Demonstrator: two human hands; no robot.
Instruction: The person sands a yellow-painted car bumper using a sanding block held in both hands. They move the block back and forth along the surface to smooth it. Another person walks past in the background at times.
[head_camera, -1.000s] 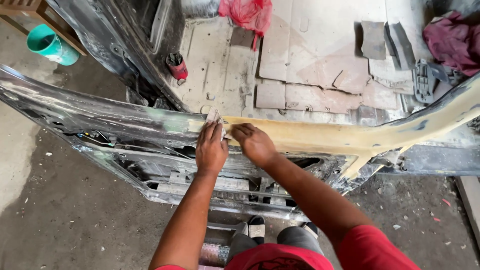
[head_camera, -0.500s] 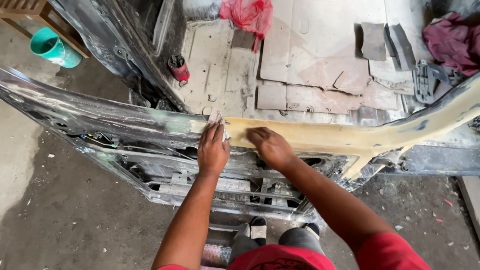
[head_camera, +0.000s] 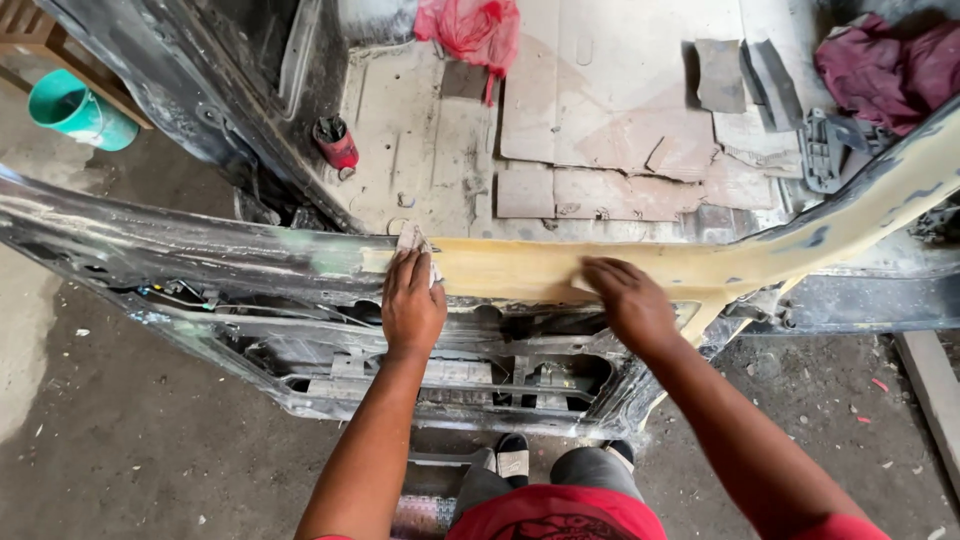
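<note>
**Pressing a sanding sheet against a filler-coated door edge**

Resting on the top edge of a stripped car door (head_camera: 200, 255), the left hand (head_camera: 411, 305) lies palm down with its fingers flat over a folded piece of pale sandpaper (head_camera: 411, 240), pinning it to the metal; a crumpled corner of the sheet sticks out past the fingertips. The sandpaper sits right where the dark bare metal gives way to a long band of yellow-tan body filler (head_camera: 520, 272), which runs to the right along the edge and curves up along the frame.

The right hand (head_camera: 628, 300) lies flat on the same filler band, well to the right of the left hand, fingers spread loosely and pointing left; it holds nothing that can be seen, only touching the surface.

Beyond the door, the bare floor of a vehicle (head_camera: 420, 160) carries flat pieces of cardboard (head_camera: 610, 100), a small red can (head_camera: 338, 146), a red plastic bag (head_camera: 470, 28) and a maroon cloth (head_camera: 885, 60). A teal bucket (head_camera: 78, 110) stands on the ground at the upper left. The person's knees and a sandal (head_camera: 512, 460) show below the door.
</note>
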